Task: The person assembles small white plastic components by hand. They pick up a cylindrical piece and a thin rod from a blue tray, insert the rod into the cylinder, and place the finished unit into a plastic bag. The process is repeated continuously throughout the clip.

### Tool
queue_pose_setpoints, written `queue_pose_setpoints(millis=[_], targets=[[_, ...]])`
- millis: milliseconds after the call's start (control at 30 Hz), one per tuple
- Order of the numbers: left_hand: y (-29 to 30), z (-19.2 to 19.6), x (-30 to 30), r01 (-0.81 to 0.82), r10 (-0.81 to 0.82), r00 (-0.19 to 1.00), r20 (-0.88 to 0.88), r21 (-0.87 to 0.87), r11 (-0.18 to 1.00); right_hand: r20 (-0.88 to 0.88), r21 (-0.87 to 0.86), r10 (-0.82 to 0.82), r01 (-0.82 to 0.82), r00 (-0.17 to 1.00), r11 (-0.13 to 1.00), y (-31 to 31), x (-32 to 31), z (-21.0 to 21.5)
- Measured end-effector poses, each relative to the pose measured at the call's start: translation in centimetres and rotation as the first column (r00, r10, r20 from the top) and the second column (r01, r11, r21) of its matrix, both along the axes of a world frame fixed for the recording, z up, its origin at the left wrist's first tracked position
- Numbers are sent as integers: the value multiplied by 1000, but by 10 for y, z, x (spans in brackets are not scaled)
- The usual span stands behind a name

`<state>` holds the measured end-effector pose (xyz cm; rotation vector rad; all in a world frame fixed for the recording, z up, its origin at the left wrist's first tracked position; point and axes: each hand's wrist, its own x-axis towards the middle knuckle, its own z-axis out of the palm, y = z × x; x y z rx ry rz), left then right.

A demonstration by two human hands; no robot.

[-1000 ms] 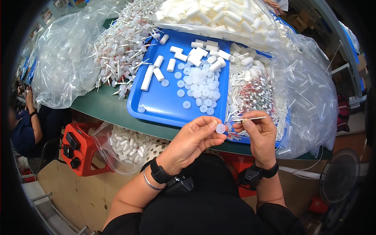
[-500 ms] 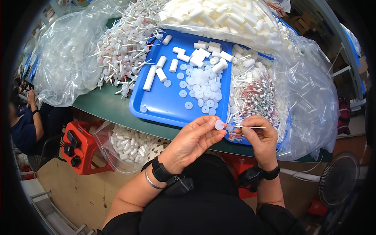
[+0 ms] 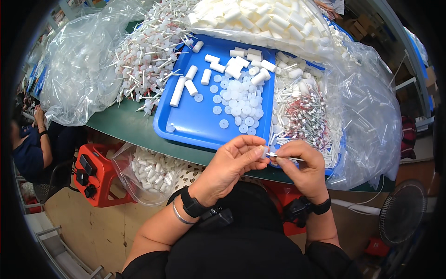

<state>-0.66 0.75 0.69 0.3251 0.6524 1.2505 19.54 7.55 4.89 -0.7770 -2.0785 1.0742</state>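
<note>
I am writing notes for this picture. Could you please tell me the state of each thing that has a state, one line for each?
left hand: pinching a small white cap at its fingertips
right hand: pinching a thin white stick, tip at the cap
small white cap: held, between both hands
blue tray: flat on the table, partly filled with loose caps and tubes
clear bag: open, hanging below the table edge, holding white parts

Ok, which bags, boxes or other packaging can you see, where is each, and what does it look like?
Clear bag: table's left, crumpled, nearly empty.
Clear bag of white tubes: behind blue tray.
Clear bag of thin sticks: right, spread open.
Small clear bag: below table edge, white parts.
Brown cartons: far right, blurred.
</note>
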Motion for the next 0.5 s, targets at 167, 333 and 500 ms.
queue_pose_setpoints(millis=[167, 333, 500], targets=[[0, 1, 0, 18, -18, 1000, -6, -29, 999, 196, 140, -124, 98, 973, 985, -10, -11, 6], [-3, -9, 11, -4, 16, 992, 129, -91, 996, 211, 539, -176, 36, 961, 842, -11, -14, -5], [-8, -9, 21, -33, 52, 984, 170, -117, 993, 235, 649, -246, 36, 940, 760, -19, -22, -9]])
